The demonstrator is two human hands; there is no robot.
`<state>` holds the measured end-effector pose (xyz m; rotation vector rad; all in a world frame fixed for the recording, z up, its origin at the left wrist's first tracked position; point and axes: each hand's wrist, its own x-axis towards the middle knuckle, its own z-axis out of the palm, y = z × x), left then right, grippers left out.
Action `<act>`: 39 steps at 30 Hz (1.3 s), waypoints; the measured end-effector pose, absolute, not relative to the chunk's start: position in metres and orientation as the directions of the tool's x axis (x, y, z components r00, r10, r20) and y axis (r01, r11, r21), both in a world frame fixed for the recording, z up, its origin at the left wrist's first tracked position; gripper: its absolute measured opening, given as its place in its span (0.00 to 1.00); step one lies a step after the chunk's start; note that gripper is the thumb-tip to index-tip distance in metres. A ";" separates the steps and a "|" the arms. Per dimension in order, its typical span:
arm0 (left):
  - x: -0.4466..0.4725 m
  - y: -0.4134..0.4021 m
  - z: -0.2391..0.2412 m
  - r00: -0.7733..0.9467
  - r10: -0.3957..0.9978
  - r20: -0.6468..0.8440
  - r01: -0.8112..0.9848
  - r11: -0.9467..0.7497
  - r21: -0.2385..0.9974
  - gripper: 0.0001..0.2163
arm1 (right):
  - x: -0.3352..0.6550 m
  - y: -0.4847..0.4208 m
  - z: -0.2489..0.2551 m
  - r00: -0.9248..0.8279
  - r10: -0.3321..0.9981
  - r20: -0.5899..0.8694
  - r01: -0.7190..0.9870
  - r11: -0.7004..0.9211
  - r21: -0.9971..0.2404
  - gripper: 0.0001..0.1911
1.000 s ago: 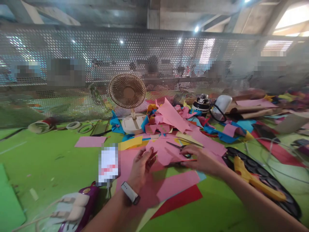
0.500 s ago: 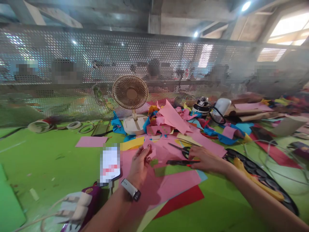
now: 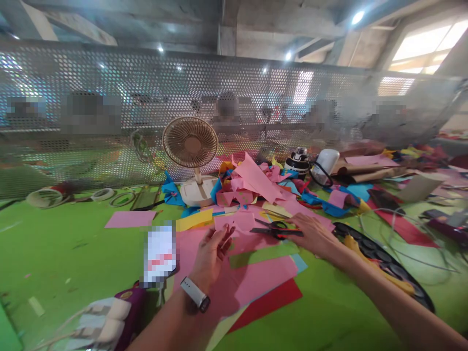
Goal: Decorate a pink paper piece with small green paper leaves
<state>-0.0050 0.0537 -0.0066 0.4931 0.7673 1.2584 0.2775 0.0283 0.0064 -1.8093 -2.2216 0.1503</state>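
Between left grip [image 3: 209, 252] and right grip [image 3: 312, 234], half-curled, contents unclear, lie scissors [image 3: 271, 226]. Beyond, green worktop [image 3: 73, 248] carries one fan [image 3: 190, 144] before one perforated screen [image 3: 164, 87].

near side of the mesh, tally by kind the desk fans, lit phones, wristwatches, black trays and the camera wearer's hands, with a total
Desk fan: 1
Lit phone: 1
Wristwatch: 1
Black tray: 1
Left hand and right hand: 2
Total: 6
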 end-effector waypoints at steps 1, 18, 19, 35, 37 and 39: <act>-0.005 0.054 -0.007 0.118 0.965 -0.236 -0.649 0.255 0.717 0.10 | 0.286 0.018 0.011 -0.161 0.972 0.169 0.948 0.200 -0.248 0.18; -0.007 0.057 0.004 0.011 0.976 -0.217 -0.669 0.168 0.724 0.09 | 0.411 -0.085 -0.025 0.148 0.989 0.002 0.968 -0.144 -0.208 0.19; -0.008 0.058 0.004 -0.001 0.975 -0.223 -0.665 0.166 0.729 0.09 | 0.409 -0.084 -0.023 0.145 0.989 0.005 0.969 -0.141 -0.204 0.19; -0.004 0.049 0.005 0.008 0.984 -0.179 -0.567 0.152 0.809 0.10 | 0.400 -0.077 -0.010 0.462 0.885 0.064 0.553 -0.230 -0.801 0.22; -0.004 0.047 0.005 0.014 0.990 -0.142 -0.517 0.129 0.846 0.09 | 0.377 -0.066 0.001 0.434 0.901 0.002 0.307 -0.145 -0.941 0.22; -0.003 0.045 0.004 0.023 0.994 -0.106 -0.468 0.104 0.878 0.10 | 0.344 -0.050 0.012 0.415 0.910 -0.008 0.079 -0.045 -0.996 0.19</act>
